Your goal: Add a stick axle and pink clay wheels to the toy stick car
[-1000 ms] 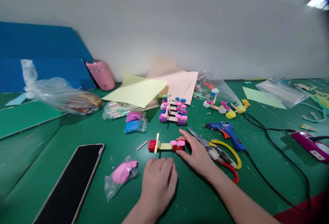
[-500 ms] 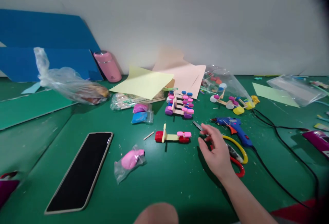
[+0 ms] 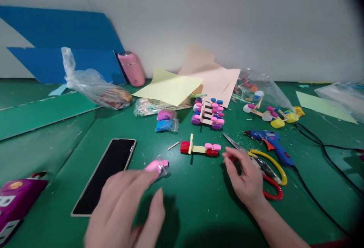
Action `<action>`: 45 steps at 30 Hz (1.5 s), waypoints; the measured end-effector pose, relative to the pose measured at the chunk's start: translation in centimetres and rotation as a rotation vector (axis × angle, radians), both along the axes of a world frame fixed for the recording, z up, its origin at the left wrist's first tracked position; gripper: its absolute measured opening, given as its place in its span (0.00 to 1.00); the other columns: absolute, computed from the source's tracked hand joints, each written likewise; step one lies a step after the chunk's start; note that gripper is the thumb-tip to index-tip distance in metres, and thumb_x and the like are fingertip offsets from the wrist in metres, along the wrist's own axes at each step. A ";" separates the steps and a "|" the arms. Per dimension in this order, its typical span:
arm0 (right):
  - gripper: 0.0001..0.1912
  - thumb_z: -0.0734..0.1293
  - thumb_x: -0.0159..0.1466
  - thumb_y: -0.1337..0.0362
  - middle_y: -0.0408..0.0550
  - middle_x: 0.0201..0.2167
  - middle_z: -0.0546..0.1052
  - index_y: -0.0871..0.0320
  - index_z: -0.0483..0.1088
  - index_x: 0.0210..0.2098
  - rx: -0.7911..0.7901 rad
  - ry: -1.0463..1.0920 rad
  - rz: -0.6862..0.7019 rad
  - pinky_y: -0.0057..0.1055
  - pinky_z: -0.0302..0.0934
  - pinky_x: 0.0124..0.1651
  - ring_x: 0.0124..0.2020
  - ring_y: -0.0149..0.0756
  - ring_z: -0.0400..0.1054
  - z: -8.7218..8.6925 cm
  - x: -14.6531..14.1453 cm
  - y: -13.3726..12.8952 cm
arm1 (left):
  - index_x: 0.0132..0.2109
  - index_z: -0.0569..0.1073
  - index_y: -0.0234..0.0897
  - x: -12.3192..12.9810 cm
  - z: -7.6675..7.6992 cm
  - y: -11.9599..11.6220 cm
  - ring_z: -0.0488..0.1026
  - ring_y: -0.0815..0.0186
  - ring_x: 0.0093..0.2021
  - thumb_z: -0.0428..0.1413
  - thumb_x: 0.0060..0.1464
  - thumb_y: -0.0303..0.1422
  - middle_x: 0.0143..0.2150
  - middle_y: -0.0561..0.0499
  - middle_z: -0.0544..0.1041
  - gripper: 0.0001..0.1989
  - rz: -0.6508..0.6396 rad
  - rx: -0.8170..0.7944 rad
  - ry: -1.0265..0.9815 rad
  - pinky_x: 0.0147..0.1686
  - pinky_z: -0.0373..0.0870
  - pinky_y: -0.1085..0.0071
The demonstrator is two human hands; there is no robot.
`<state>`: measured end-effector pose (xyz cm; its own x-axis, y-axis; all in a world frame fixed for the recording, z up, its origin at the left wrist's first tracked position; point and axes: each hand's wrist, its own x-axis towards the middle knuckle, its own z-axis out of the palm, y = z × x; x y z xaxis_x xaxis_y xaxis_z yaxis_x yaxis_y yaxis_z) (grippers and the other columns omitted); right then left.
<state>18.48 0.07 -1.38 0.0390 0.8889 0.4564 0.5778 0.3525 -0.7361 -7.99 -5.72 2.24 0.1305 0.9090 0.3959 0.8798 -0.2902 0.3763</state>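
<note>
My left hand (image 3: 125, 206) reaches over the small bag of pink clay (image 3: 158, 165), thumb apart from its fingers. It partly covers the bag; I cannot tell whether the fingertips touch it. My right hand (image 3: 246, 176) rests on the table with its fingers loosely curled and the thumb apart, holding nothing I can see. Beside it lie scissors (image 3: 273, 193) with red handles and yellow-handled pliers (image 3: 280, 170). Between the hands stands a small stick scooter (image 3: 199, 149) with red wheels and pink pieces. A short thin stick (image 3: 173, 145) lies to its left.
A blue glue gun (image 3: 269, 140) with a black cord lies at right. Several similar scooters (image 3: 209, 118) stand behind. Farther left are a phone (image 3: 110, 164), a purple power strip (image 3: 19, 206), clay bags (image 3: 165, 121) and a pink bottle (image 3: 131, 69). Paper sheets (image 3: 170, 87) lie at back.
My left hand has come in from the bottom edge to over the pink clay bag. The view has shifted left; my right hand stays near the scissors.
</note>
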 end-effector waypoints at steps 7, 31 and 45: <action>0.13 0.60 0.59 0.73 0.46 0.32 0.75 0.54 0.66 0.42 -0.034 -0.054 0.343 0.31 0.63 0.35 0.32 0.33 0.68 0.5 -2.7 -1.8 | 0.47 0.67 0.30 0.1 -2.8 4.6 0.67 0.49 0.46 0.47 0.53 0.37 0.45 0.36 0.72 0.19 0.094 -0.148 0.382 0.38 0.64 0.56; 0.11 0.63 0.56 0.69 0.44 0.30 0.68 0.56 0.67 0.40 -0.378 0.040 0.467 0.26 0.59 0.31 0.29 0.31 0.63 2.2 -4.1 -1.5 | 0.52 0.59 0.42 3.9 -2.4 2.2 0.71 0.63 0.42 0.49 0.54 0.29 0.43 0.47 0.72 0.17 -0.321 -0.258 -0.119 0.40 0.70 0.70; 0.12 0.64 0.58 0.58 0.43 0.28 0.66 0.52 0.71 0.41 -0.375 0.090 0.519 0.25 0.54 0.29 0.28 0.30 0.61 1.3 -3.8 -1.7 | 0.52 0.59 0.37 4.4 -3.0 1.9 0.72 0.62 0.39 0.46 0.54 0.30 0.42 0.45 0.73 0.17 -0.336 -0.096 0.002 0.39 0.70 0.70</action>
